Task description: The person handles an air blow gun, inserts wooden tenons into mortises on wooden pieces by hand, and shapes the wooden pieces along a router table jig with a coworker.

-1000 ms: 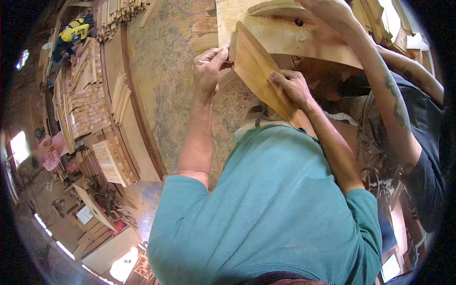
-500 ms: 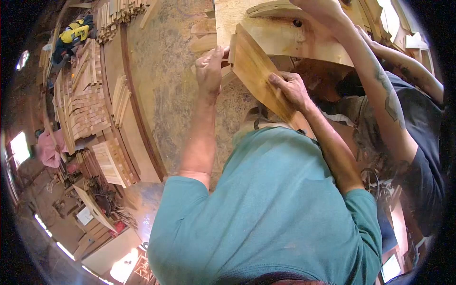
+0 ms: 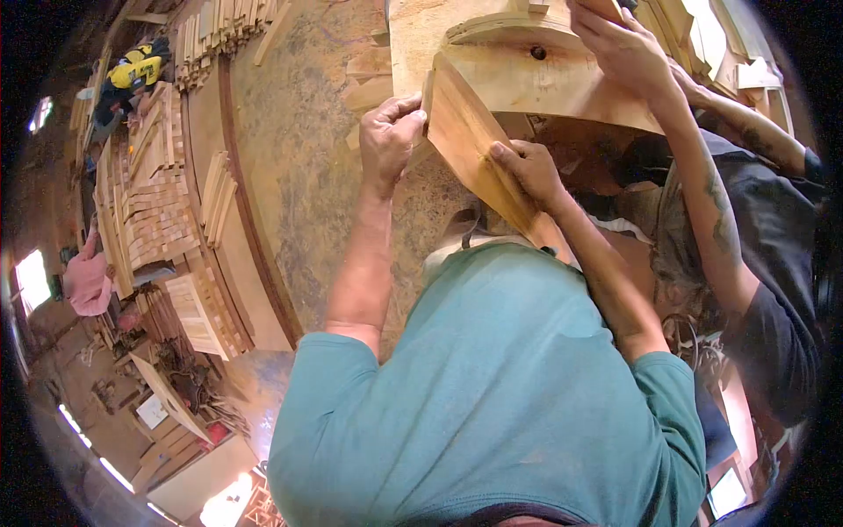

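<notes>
A flat, honey-coloured wooden board with an angled end slants in front of my body. Its near end is close to my waist. My right hand is closed on the board's right edge, thumb lying over the face. At the far left end of the board is my left hand, its fingers curled and thumb pressed in by the board's end edge. Whatever those fingers hold, if anything, is hidden.
A curved wooden piece lies on a pale plywood sheet ahead. At right, a co-worker's hand reaches over the sheet. Stacked wooden blocks stand at left, with people in yellow and pink beyond.
My left hand has curled more tightly at the board's end, and the small wooden strip seen there no longer shows. The co-worker's hand has moved right and come into fuller view.
</notes>
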The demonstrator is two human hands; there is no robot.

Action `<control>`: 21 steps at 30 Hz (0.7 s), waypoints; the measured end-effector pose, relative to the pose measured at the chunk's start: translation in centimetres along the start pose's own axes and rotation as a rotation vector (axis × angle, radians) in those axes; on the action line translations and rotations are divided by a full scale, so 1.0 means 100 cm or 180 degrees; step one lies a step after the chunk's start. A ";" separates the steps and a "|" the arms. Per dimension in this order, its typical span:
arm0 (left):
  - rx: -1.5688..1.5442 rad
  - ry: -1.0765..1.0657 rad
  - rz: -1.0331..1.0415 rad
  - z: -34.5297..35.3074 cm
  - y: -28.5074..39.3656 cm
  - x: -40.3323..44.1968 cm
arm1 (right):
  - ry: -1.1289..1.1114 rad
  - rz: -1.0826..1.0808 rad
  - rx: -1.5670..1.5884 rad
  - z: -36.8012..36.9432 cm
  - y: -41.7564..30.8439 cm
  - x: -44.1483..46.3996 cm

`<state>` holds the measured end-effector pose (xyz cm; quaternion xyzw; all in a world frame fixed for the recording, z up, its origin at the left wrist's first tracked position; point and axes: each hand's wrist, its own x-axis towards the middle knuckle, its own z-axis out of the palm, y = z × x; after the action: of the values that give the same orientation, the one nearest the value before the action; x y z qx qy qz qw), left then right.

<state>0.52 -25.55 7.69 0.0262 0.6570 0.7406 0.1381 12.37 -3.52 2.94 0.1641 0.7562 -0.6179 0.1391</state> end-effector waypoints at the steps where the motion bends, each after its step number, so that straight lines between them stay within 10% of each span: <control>1: 0.0074 0.0011 0.0007 -0.001 0.001 0.001 | 0.0020 -0.0086 -0.0083 -0.001 -0.001 0.001; 21: 0.1222 -0.0076 0.0070 0.068 0.030 0.020 | -0.0177 0.0426 0.1177 -0.033 0.035 -0.003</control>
<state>-0.46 -18.83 11.27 0.0680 0.7842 0.6028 0.1303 14.10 0.37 0.59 0.2196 0.6131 -0.7400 0.1681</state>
